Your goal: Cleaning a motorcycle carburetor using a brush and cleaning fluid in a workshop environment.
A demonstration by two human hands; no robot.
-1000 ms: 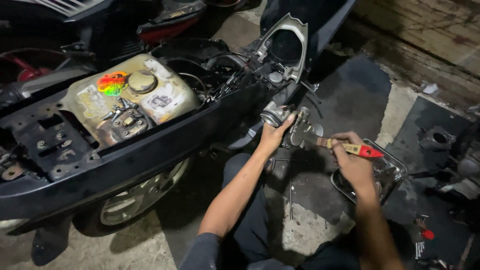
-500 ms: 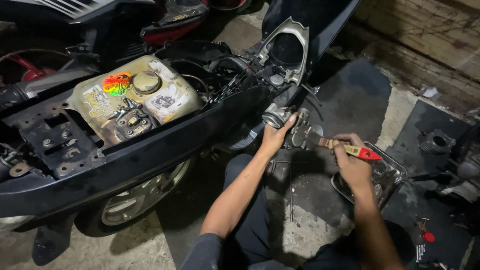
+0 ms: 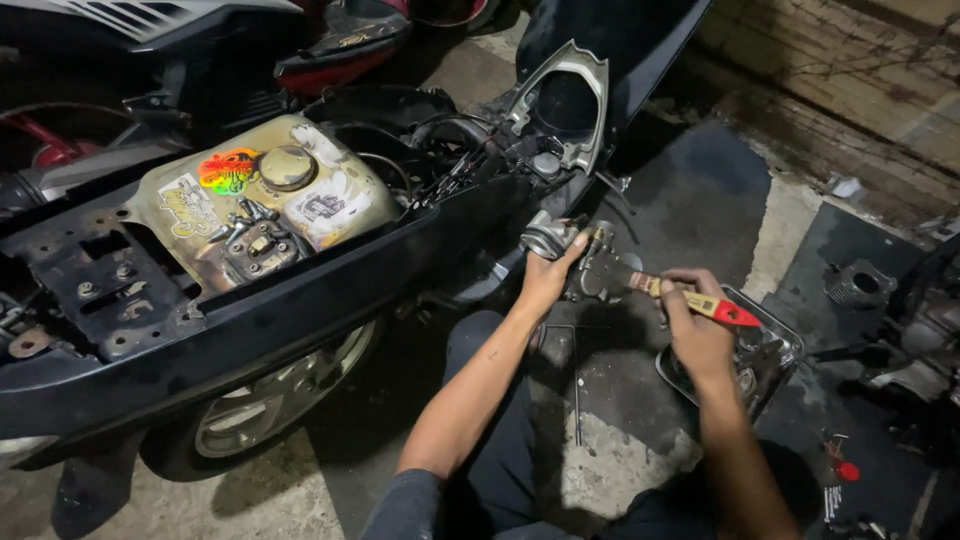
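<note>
A: What is the left hand [image 3: 545, 285] gripping?
B: It is clutching a grey carburetor [image 3: 575, 255], fingers curled around it, just beside the scooter's black side panel [image 3: 300, 300].
A: And the right hand [image 3: 697, 330]?
B: It is pinching a red-handled brush [image 3: 690, 297], bristles touching the carburetor, above a metal tray [image 3: 775, 355].

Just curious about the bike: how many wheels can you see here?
1: a wheel low on the left, under the scooter's black body. Others may be hidden or out of view.
</note>
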